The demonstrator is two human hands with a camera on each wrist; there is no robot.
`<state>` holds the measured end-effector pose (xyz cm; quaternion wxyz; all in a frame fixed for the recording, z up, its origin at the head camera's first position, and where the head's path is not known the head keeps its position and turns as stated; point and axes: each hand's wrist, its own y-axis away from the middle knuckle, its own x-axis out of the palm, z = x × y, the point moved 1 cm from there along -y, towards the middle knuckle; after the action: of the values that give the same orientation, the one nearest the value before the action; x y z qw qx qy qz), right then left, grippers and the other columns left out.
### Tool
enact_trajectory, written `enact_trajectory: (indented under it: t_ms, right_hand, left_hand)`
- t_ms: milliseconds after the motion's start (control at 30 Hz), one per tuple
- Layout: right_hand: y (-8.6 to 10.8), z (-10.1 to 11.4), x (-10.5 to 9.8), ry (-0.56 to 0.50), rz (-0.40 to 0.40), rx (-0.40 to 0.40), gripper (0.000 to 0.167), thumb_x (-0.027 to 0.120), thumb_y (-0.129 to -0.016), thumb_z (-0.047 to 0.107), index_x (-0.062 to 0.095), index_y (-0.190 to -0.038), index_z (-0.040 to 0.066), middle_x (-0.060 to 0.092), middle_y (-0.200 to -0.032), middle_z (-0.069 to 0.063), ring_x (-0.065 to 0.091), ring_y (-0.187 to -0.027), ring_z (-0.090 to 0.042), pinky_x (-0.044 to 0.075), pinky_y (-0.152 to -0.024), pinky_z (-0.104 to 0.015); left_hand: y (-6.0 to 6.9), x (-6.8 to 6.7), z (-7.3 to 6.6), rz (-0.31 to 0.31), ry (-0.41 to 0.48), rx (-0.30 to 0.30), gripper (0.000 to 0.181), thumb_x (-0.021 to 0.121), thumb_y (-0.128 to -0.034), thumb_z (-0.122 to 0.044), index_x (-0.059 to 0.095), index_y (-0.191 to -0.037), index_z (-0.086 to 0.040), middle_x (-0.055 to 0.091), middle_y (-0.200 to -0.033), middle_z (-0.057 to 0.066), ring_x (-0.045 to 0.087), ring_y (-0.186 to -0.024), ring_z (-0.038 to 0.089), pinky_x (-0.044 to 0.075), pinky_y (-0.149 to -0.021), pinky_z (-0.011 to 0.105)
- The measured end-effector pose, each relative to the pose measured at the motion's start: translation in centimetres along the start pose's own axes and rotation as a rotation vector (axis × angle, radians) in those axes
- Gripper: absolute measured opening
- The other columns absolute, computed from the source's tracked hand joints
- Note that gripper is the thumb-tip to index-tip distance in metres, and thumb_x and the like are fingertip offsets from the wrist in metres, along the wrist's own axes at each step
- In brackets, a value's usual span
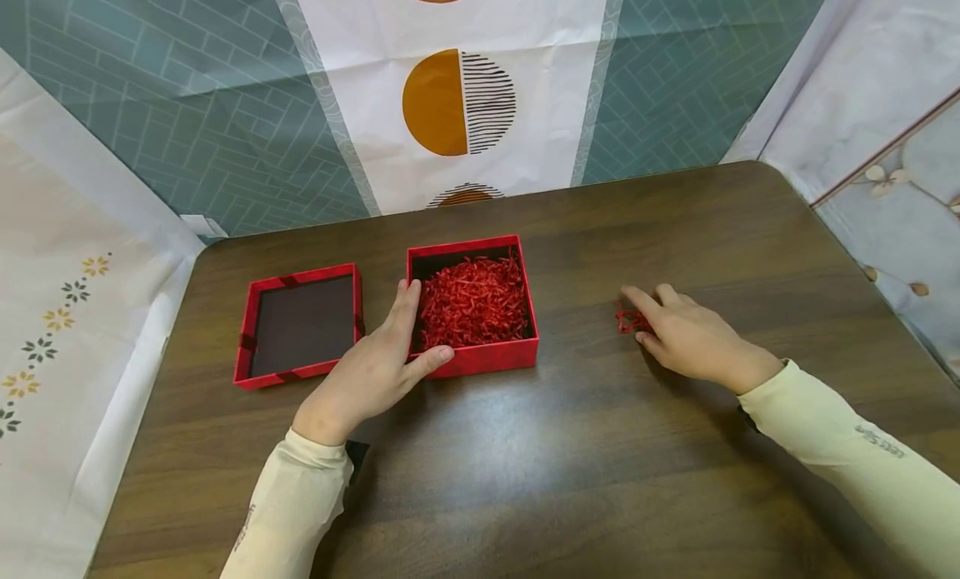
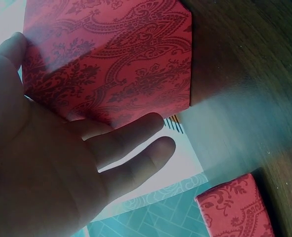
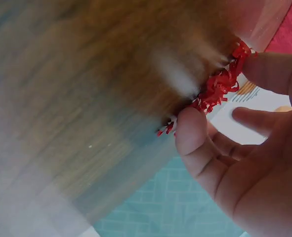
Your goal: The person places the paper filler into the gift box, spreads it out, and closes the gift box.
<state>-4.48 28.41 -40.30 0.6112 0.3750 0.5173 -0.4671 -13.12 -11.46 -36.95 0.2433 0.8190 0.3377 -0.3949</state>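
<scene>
Right hand: my right hand (image 1: 690, 337) is low over the counter (image 1: 487, 462), on the right of the red box (image 1: 487, 360) and well apart from it.
Right fingers: my thumb and one finger are curved round a small clump of loose red shreds (image 3: 217, 89), pinching it between their tips; some strands poke out past them.
Loose shreds: they lie on the counter, a thin curly bundle at my right fingertips.
Left hand: my left hand (image 1: 367, 379) rests at the near left corner of the red box.
Left fingers: straight, lying along the box's left side, with my thumb held apart from them over the near wall; the left wrist view shows some gaps between the fingers.
Red box: it sits upright on the counter with its top uncovered, its outside patterned in darker red and its inside dark.
Box filling: crinkled red paper (image 1: 476, 304) fills much of the box, leaving dark lining visible along the far side.
Shallow tray: a shallow red tray (image 1: 303, 325) with a dark inside lies left of the box, hollow side up, just beside my left hand.
Sleeves: pale sleeves (image 1: 847, 458) cover both my forearms.
Backdrop: a patterned cloth (image 1: 225, 137) hangs behind the counter.
</scene>
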Motion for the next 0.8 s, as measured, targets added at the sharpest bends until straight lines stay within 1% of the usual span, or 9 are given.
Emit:
enact_trajectory:
  t_ms: [100,167,233,267,367,467,567,700,800]
  right_hand:
    - [-0.1,0.1,0.2,0.022,-0.057,-0.083,0.065,0.079,-0.086,0.004,0.050,-0.144,0.005,0.047,-0.087,-0.013,0.043,-0.061,-0.021,0.042,-0.052,-0.034]
    - [-0.2,0.3,0.4,0.040,-0.071,-0.122,0.061,0.080,-0.085,0.002,0.056,-0.141,0.009,0.047,-0.086,-0.012,0.044,-0.062,-0.021,0.044,-0.052,-0.033]
    - [-0.3,0.5,0.6,0.060,-0.074,-0.150,0.055,0.080,-0.084,0.001,0.062,-0.136,0.011,0.048,-0.087,-0.012,0.047,-0.063,-0.023,0.047,-0.052,-0.035]
    - [-0.3,0.6,0.7,0.066,-0.077,-0.163,0.051,0.080,-0.084,0.000,0.065,-0.132,0.011,0.048,-0.087,-0.012,0.047,-0.063,-0.023,0.048,-0.052,-0.035]
    - [-0.3,0.8,0.9,0.062,-0.096,-0.198,0.038,0.078,-0.084,-0.004,0.069,-0.120,0.007,0.048,-0.084,-0.010,0.046,-0.062,-0.022,0.046,-0.051,-0.035]
    - [-0.3,1.0,1.1,0.025,-0.117,-0.212,0.031,0.077,-0.083,-0.009,0.069,-0.111,0.003,0.045,-0.079,-0.006,0.043,-0.060,-0.019,0.042,-0.051,-0.032]
    - [-0.2,0.9,1.3,0.006,-0.116,-0.209,0.032,0.078,-0.079,-0.014,0.069,-0.106,0.001,0.047,-0.078,-0.005,0.048,-0.063,-0.019,0.044,-0.054,-0.032]
    - [0.0,0.8,1.3,0.023,-0.098,-0.210,0.034,0.077,-0.074,-0.019,0.067,-0.101,0.001,0.051,-0.080,-0.005,0.054,-0.069,-0.022,0.049,-0.058,-0.034]
    - [0.2,0.6,1.3,0.035,-0.109,-0.227,0.032,0.077,-0.072,-0.020,0.066,-0.094,0.001,0.053,-0.081,-0.006,0.057,-0.070,-0.023,0.051,-0.059,-0.036]
  left_hand:
    - [0.0,0.0,0.0,0.002,0.000,-0.005,0.104,0.048,-0.0966,-0.068,-0.008,-0.162,-0.009,-0.010,-0.167,0.010,0.027,-0.146,0.036,0.044,-0.103,0.048]
    - [0.1,0.0,0.0,0.002,-0.003,-0.008,0.103,0.047,-0.0968,-0.068,-0.008,-0.162,-0.009,-0.010,-0.167,0.010,0.030,-0.145,0.037,0.047,-0.100,0.047]
    - [0.1,0.0,0.0,0.004,-0.003,-0.010,0.103,0.048,-0.0971,-0.067,-0.007,-0.162,-0.008,-0.010,-0.167,0.010,0.034,-0.143,0.038,0.050,-0.095,0.046]
    - [0.1,0.0,0.0,0.005,-0.004,-0.010,0.103,0.048,-0.0972,-0.067,-0.007,-0.162,-0.008,-0.010,-0.167,0.010,0.036,-0.142,0.038,0.051,-0.093,0.045]
    - [0.1,0.1,0.1,0.005,-0.004,-0.014,0.103,0.048,-0.0973,-0.067,-0.007,-0.162,-0.009,-0.010,-0.167,0.010,0.039,-0.140,0.039,0.051,-0.092,0.045]
    - [0.1,0.1,0.2,0.007,-0.004,-0.016,0.103,0.048,-0.0972,-0.067,-0.008,-0.162,-0.010,-0.010,-0.167,0.010,0.036,-0.142,0.038,0.049,-0.097,0.047]
    - [0.0,0.1,0.1,0.007,-0.004,-0.015,0.103,0.048,-0.0968,-0.067,-0.009,-0.162,-0.011,-0.010,-0.167,0.010,0.033,-0.143,0.038,0.046,-0.101,0.048]
    - [-0.1,0.1,0.1,0.007,-0.001,-0.014,0.104,0.050,-0.0964,-0.067,-0.009,-0.162,-0.012,-0.011,-0.167,0.010,0.029,-0.145,0.038,0.044,-0.103,0.050]
    - [-0.1,0.0,0.0,0.009,0.000,-0.016,0.104,0.050,-0.0964,-0.066,-0.010,-0.162,-0.013,-0.011,-0.167,0.009,0.025,-0.147,0.036,0.042,-0.105,0.050]
